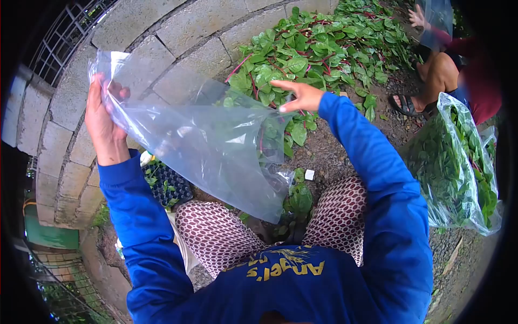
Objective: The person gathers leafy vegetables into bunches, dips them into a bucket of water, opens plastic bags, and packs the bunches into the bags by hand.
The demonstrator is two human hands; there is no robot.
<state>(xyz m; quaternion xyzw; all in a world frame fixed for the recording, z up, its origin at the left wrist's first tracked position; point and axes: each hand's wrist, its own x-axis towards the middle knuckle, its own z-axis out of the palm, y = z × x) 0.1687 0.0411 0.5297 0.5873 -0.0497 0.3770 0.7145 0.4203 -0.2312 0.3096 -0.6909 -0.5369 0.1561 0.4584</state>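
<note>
A large clear plastic bag (202, 143) stretches across the view in front of my knees, limp and see-through, with nothing visible inside. My left hand (108, 121) grips one end of it at the upper left, the fingers partly seen through the film. Near the bag's other end is my right hand (303, 97), its thumb and index finger spread apart. The thumb tip is close to the plastic; whether it touches I cannot tell. Beyond the right hand lies a big heap of green leafy stems (324, 51) with reddish stalks, on the ground.
A concrete block wall (189, 32) curves along the left and back. At right stands a clear bag filled with leaves (458, 167). Another person (480, 75) crouches at upper right, a hand by a clear bag. A black seedling tray (170, 183) sits by my left knee.
</note>
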